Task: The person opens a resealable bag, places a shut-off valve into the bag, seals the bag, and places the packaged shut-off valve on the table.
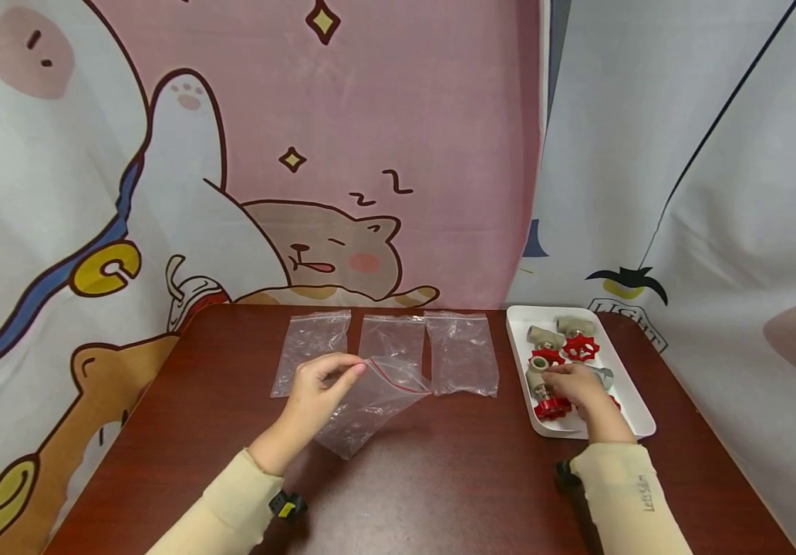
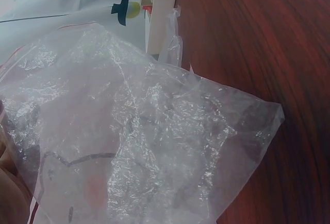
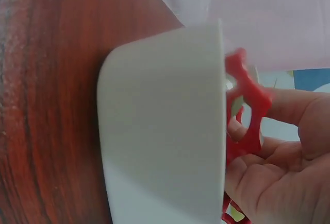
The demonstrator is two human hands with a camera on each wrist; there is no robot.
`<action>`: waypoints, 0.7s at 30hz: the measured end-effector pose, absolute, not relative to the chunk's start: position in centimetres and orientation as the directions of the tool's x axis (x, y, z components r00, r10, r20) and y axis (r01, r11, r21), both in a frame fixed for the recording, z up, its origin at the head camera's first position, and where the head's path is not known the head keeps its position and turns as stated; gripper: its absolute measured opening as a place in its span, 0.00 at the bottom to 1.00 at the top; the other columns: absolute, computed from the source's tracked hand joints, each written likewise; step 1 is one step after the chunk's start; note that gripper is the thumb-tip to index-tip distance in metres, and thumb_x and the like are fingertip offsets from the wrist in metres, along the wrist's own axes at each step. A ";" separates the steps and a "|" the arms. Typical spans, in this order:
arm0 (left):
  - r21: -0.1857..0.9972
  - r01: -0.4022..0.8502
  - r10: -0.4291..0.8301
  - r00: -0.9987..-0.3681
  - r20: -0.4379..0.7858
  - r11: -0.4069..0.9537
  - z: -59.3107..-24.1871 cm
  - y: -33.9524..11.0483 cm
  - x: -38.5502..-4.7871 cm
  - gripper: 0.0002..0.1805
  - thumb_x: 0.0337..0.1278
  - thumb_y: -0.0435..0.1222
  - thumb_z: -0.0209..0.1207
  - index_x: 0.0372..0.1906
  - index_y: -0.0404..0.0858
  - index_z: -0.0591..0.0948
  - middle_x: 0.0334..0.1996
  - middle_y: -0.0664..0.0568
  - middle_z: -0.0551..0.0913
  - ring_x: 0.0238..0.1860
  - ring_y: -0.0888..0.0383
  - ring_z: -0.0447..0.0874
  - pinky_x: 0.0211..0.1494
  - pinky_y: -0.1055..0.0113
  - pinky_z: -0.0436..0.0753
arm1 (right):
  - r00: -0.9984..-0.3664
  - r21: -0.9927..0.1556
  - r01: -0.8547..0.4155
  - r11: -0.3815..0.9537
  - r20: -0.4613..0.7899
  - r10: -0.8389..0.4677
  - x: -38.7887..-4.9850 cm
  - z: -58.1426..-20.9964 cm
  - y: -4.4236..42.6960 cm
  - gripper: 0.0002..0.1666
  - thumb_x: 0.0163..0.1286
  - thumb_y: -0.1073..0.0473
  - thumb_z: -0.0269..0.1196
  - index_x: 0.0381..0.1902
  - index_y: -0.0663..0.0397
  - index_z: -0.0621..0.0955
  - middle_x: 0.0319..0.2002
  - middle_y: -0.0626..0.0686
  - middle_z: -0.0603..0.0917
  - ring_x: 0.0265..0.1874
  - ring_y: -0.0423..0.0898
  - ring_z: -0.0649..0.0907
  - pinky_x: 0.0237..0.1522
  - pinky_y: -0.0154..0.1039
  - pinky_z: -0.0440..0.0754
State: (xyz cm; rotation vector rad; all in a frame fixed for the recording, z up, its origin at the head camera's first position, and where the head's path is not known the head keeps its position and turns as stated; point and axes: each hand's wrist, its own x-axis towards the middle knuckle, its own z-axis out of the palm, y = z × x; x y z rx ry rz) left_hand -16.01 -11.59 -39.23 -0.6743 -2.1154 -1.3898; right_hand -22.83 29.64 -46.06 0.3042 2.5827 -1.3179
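My left hand pinches the top corner of a clear zip-lock bag with a red seal line, thumb against fingers. The bag hangs above the table with its mouth partly spread; in the left wrist view its crinkled film fills much of the picture. My right hand reaches into a white tray at the right. Its fingers grip a valve with a beige pipe body and a red handwheel. The tray wall hides part of this grip in the right wrist view.
Three flat clear zip-lock bags, left, middle and right, lie in a row along the back of the brown table. More valves with red handwheels lie in the tray. A printed curtain stands behind.
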 end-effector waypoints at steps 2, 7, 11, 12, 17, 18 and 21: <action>0.670 0.656 0.127 -0.741 0.660 0.347 -39.2 -11.6 -16.0 0.03 0.49 0.22 0.64 0.31 0.28 0.84 0.27 0.43 0.86 0.28 0.63 0.81 0.32 0.73 0.80 | -0.949 -0.784 0.290 0.549 -0.308 0.062 -22.8 -46.0 29.8 0.29 0.70 0.58 0.53 0.58 0.80 0.67 0.47 0.70 0.78 0.36 0.44 0.82 0.35 0.31 0.78; 0.672 0.652 0.129 -0.745 0.654 0.351 -39.1 -11.6 -16.0 0.03 0.49 0.22 0.64 0.31 0.27 0.84 0.27 0.43 0.85 0.28 0.63 0.80 0.31 0.70 0.80 | -0.927 -0.770 0.340 0.541 -0.372 0.053 -22.9 -45.7 30.0 0.33 0.69 0.53 0.56 0.60 0.77 0.67 0.48 0.67 0.80 0.41 0.47 0.83 0.40 0.36 0.78; 0.678 0.642 0.128 -0.753 0.646 0.357 -39.0 -11.6 -15.9 0.03 0.49 0.22 0.64 0.31 0.28 0.84 0.27 0.43 0.86 0.28 0.64 0.80 0.31 0.68 0.81 | -0.911 -0.724 0.368 0.583 -0.407 0.071 -23.0 -45.6 29.9 0.36 0.67 0.50 0.58 0.62 0.73 0.67 0.56 0.71 0.74 0.52 0.60 0.78 0.48 0.46 0.77; 0.679 0.641 0.128 -0.754 0.644 0.358 -39.0 -11.6 -15.9 0.03 0.49 0.22 0.64 0.31 0.28 0.84 0.27 0.44 0.86 0.28 0.64 0.80 0.31 0.68 0.81 | -0.911 -0.718 0.367 0.592 -0.407 0.072 -23.1 -45.7 29.9 0.36 0.66 0.50 0.59 0.62 0.73 0.67 0.57 0.72 0.73 0.53 0.62 0.77 0.50 0.49 0.76; 0.677 0.641 0.129 -0.753 0.645 0.361 -39.0 -11.6 -15.8 0.03 0.49 0.22 0.64 0.31 0.29 0.84 0.27 0.44 0.86 0.28 0.64 0.80 0.31 0.71 0.80 | -0.916 -0.702 0.357 0.616 -0.393 0.082 -23.1 -45.8 29.8 0.38 0.65 0.48 0.61 0.61 0.73 0.68 0.57 0.74 0.72 0.53 0.63 0.76 0.50 0.51 0.77; 0.676 0.642 0.129 -0.752 0.646 0.361 -39.0 -11.6 -15.8 0.03 0.49 0.22 0.64 0.31 0.29 0.84 0.27 0.44 0.86 0.28 0.64 0.80 0.32 0.71 0.80 | -0.916 -0.696 0.356 0.623 -0.391 0.086 -23.1 -45.9 29.8 0.38 0.65 0.47 0.61 0.61 0.72 0.68 0.56 0.74 0.72 0.52 0.63 0.76 0.50 0.51 0.77; 0.680 0.641 0.130 -0.754 0.643 0.355 -39.1 -11.6 -15.8 0.04 0.49 0.22 0.64 0.31 0.29 0.84 0.28 0.44 0.86 0.28 0.63 0.81 0.31 0.71 0.81 | -0.913 -0.683 0.367 0.631 -0.395 0.103 -23.1 -46.0 29.9 0.39 0.64 0.45 0.61 0.62 0.71 0.69 0.57 0.74 0.71 0.53 0.63 0.75 0.52 0.53 0.75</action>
